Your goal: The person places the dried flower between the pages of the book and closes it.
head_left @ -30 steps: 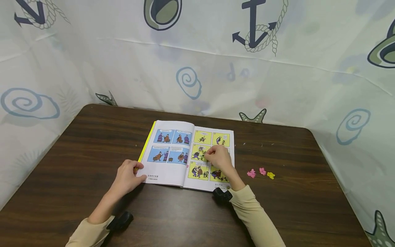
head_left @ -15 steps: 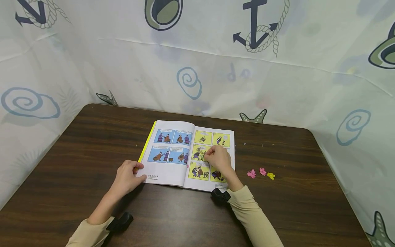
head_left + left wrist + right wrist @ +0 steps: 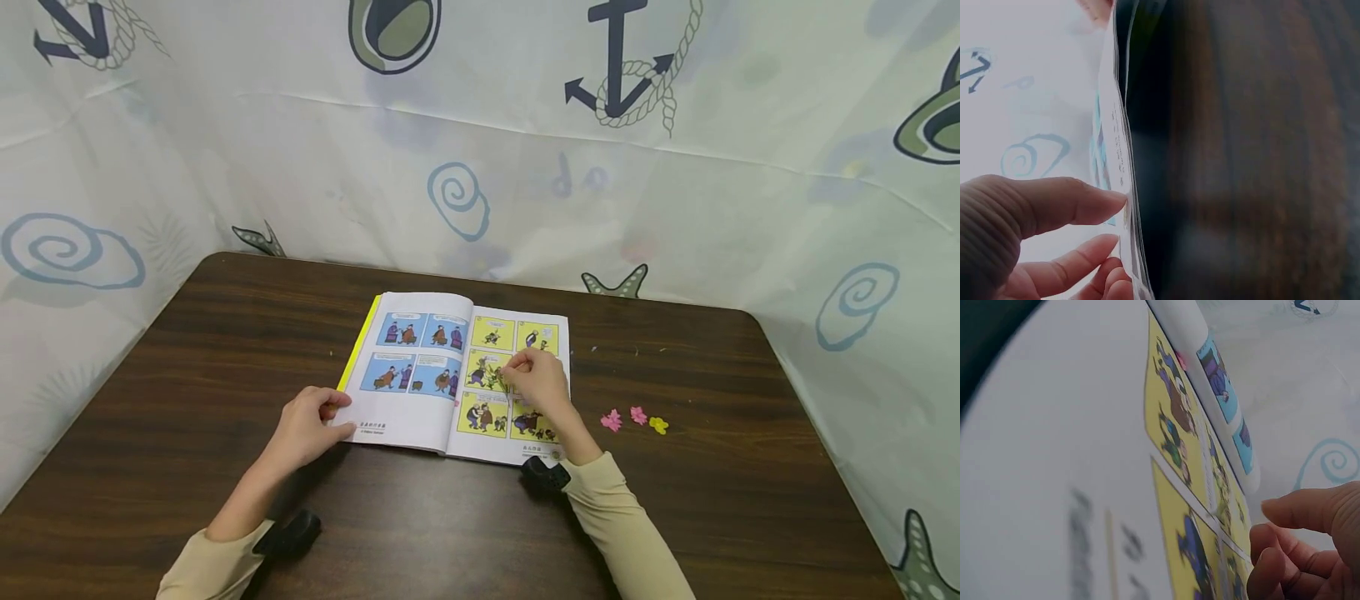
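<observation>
An open comic book (image 3: 408, 417) lies on the table, with blue panels on its left page and yellow ones on its right. My left hand (image 3: 307, 425) holds the lower left corner; in the left wrist view the thumb (image 3: 1100, 203) presses on the page edge. My right hand (image 3: 542, 382) is over the middle of the right page, thumb and fingertips close together. Whether something thin is between them is too small to tell. In the right wrist view those fingers (image 3: 1266, 572) are curled near the page. A small pink piece (image 3: 456, 403) sits at the book's gutter.
Two pink flower-shaped pieces (image 3: 611, 420) and a yellow one (image 3: 658, 426) lie on the table (image 3: 720, 500) right of the book. Tiny pale specks are scattered behind them. A printed cloth (image 3: 300, 167) hangs behind the table.
My right hand has shifted slightly right over the page. The left hand stays at the book's corner, and its page has moved slightly.
</observation>
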Demonstrator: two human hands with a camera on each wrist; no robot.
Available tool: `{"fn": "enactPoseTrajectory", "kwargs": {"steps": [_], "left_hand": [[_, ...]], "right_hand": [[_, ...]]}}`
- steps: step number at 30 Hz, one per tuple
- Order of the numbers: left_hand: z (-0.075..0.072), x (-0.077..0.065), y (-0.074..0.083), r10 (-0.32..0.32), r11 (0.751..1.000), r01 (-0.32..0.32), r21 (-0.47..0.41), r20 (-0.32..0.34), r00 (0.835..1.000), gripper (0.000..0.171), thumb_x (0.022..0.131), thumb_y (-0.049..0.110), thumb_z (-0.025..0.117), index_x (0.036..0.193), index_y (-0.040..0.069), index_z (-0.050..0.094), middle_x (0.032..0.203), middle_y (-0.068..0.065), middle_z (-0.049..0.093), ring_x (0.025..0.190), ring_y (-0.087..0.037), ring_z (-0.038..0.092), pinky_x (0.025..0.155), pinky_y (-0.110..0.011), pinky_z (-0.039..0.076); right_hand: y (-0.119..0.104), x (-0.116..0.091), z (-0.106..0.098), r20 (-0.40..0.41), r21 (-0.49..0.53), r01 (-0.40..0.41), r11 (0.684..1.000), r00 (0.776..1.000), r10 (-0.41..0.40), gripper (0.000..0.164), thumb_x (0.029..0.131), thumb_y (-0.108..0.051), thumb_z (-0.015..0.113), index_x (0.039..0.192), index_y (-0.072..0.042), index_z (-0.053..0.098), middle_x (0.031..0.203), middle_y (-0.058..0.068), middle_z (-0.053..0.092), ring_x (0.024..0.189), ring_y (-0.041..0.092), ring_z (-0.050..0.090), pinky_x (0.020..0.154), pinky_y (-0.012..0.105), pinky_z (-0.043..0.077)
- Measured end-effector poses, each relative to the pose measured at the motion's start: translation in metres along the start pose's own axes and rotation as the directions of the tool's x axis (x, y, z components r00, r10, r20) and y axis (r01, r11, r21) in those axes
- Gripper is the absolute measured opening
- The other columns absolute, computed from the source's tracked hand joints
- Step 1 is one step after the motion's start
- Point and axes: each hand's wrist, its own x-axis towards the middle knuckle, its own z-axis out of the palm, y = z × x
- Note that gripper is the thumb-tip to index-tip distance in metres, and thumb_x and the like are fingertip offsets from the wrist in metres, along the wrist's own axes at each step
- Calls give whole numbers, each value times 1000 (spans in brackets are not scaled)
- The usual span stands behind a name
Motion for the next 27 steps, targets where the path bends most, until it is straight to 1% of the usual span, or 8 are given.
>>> {"fn": "enactPoseTrajectory", "kwargs": {"steps": [3,5,8,11,16,20,24,27], "left_hand": [[1,2,5,11,1000,-11,-20,-19,1000,31,73,6,74,98,-8,63,90,-17,54,78,-26,49,69,-37,43],[2,4,9,34,999,-36,-33,-52,998,31,73,6,74,99,-8,64,91,-17,55,78,-26,50,69,-35,44],[7,8,18,80,994,-87,-60,-105,991,31,73,4,74,100,-8,64,92,-18,57,78,-26,53,68,-33,47],[12,13,28,118,987,-131,-93,-136,984,31,73,1,74,100,-8,64,94,-19,58,79,-26,54,68,-33,50],[22,21,45,158,975,-177,-137,-140,978,29,73,0,74,100,-6,65,92,-16,59,79,-25,54,70,-33,50],[30,25,55,192,965,-213,-152,-145,971,29,72,0,75,99,-6,65,88,-14,58,77,-24,53,68,-32,49],[40,29,64,236,952,-259,-165,-147,961,29,71,-1,76,98,-5,65,87,-14,58,75,-23,52,68,-33,49],[48,32,70,274,937,-297,-182,-144,951,29,70,-2,76,96,-5,65,84,-13,57,74,-23,52,67,-34,49]], "right_hand": [[4,0,-8,-39,18,34,999,999,-34,11,83,-13,68,82,-3,66,62,3,56,52,12,46,50,26,36],[5,0,-15,-63,30,52,998,997,-50,10,83,-11,67,83,-1,66,62,4,57,52,12,46,51,26,37],[6,0,-24,-90,49,56,997,995,-51,10,82,-10,67,84,0,66,63,5,56,52,12,45,50,24,37],[8,-1,-34,-118,59,47,997,992,-40,10,82,-8,67,86,2,66,66,7,57,55,13,46,50,24,37],[12,-1,-46,-166,53,29,998,986,-20,9,82,-7,66,86,2,66,68,8,57,61,17,47,53,24,36],[20,-2,-52,-183,50,6,999,983,3,12,83,-9,67,88,2,66,70,8,56,64,18,48,53,24,37],[28,-5,-56,-205,53,-11,999,979,21,13,83,-11,67,88,1,66,72,9,58,66,18,48,53,23,36],[34,-8,-60,-228,36,2,999,974,7,12,82,-10,68,86,1,66,72,9,59,64,18,48,52,23,35]]}}
